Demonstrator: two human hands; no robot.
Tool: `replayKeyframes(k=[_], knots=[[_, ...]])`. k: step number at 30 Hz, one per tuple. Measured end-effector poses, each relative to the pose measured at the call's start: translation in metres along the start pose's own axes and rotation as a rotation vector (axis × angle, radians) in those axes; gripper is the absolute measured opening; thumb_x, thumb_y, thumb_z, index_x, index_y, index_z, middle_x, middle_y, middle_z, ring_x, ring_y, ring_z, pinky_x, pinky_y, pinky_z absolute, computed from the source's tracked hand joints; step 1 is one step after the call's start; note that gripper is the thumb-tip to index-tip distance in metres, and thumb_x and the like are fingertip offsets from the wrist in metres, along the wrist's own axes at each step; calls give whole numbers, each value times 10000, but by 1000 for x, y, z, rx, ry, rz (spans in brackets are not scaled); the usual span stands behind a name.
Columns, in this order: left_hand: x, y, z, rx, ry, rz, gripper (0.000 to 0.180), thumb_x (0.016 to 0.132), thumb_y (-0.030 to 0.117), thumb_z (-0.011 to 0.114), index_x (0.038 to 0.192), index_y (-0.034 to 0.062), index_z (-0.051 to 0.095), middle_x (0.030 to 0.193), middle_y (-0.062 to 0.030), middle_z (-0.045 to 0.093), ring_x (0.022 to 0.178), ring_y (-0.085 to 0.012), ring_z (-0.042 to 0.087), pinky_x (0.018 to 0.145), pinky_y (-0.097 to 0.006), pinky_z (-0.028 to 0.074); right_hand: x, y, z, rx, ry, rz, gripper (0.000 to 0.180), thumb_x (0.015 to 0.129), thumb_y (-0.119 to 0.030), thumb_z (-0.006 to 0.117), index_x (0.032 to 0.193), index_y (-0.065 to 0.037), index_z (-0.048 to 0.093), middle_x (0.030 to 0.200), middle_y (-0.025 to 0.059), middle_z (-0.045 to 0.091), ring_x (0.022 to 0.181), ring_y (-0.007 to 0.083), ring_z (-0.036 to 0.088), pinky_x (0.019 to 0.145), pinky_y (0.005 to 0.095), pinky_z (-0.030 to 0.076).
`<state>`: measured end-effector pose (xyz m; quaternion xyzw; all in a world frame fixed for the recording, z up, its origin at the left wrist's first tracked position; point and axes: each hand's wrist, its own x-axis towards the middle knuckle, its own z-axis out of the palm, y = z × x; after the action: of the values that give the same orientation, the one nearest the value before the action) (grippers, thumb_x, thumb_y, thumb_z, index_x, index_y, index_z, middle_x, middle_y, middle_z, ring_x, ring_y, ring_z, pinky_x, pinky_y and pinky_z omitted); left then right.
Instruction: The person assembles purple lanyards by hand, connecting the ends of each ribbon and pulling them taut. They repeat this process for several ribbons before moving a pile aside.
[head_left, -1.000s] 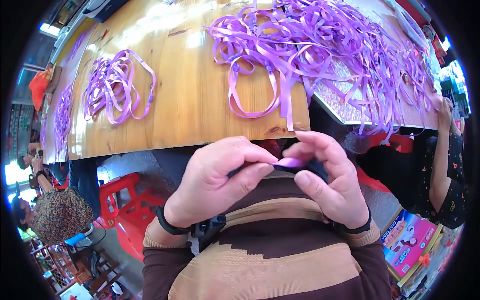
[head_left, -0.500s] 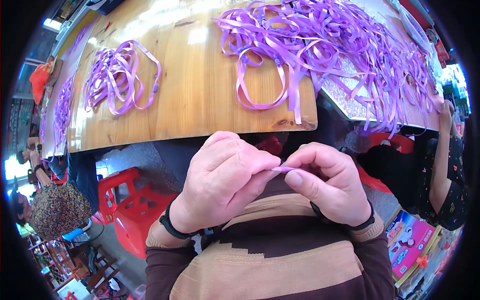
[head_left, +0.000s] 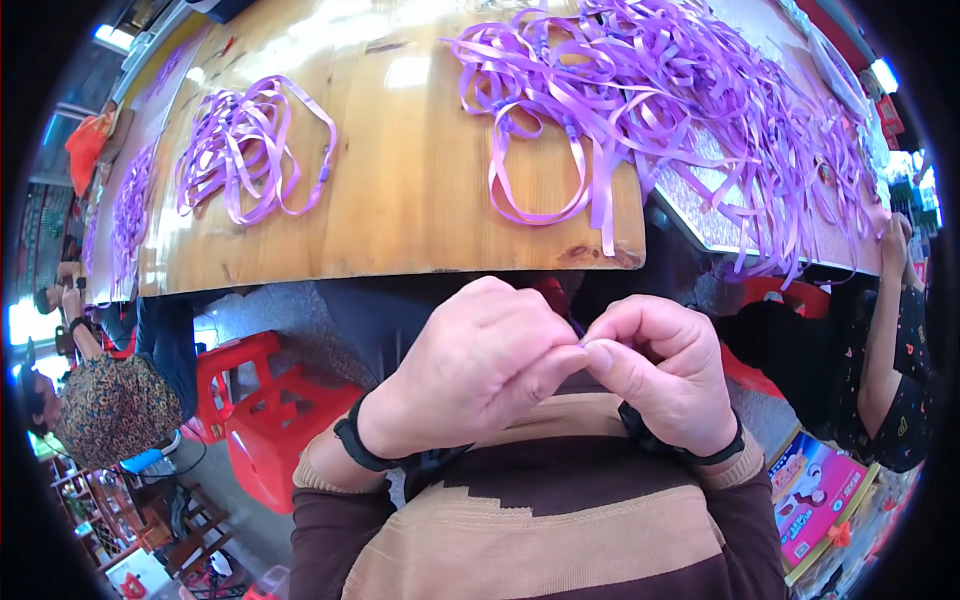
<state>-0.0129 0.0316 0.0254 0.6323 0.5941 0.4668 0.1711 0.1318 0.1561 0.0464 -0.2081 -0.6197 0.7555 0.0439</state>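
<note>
Your left hand (head_left: 478, 365) and right hand (head_left: 665, 375) are meeting fingertip to fingertip in front of your body, just off the near edge of the wooden table (head_left: 400, 205). Both are pinching with thumb and forefinger, and they appear to be grasping a purple strap (head_left: 577, 327) between them; only a sliver is showing, so its exact hold cannot be confirmed. Your left hand's back is hiding most of that grip.

On the table, a large heap of purple straps (head_left: 700, 120) is lying toward the right and spilling onto the adjoining pale surface (head_left: 700, 222); one loop and a loose end are reaching near the front edge. A smaller bundle (head_left: 250, 150) is resting well apart, to the left. A red stool (head_left: 285, 425) is standing below the table, left of your left forearm.
</note>
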Motion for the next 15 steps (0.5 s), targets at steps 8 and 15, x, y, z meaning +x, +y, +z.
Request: replayKeyframes(k=[8,15], knots=[[-9,-2,-1,88,76,-51,110,794,120,611,754,25,572,674,-66,535,602,-220,496,553,-294,399,5,14,1,-136,-9,-187,87,849,-72,569,882,7,587,736,-26,521,648,21,433,556,161,331],[-15,-1,-10,-703,-44,-559,50,760,42,647,747,8,614,712,-34,556,666,-108,507,596,-224,400,8,16,1,-114,10,-181,92,816,-26,592,904,2,596,734,-9,513,626,37,423,547,183,323]])
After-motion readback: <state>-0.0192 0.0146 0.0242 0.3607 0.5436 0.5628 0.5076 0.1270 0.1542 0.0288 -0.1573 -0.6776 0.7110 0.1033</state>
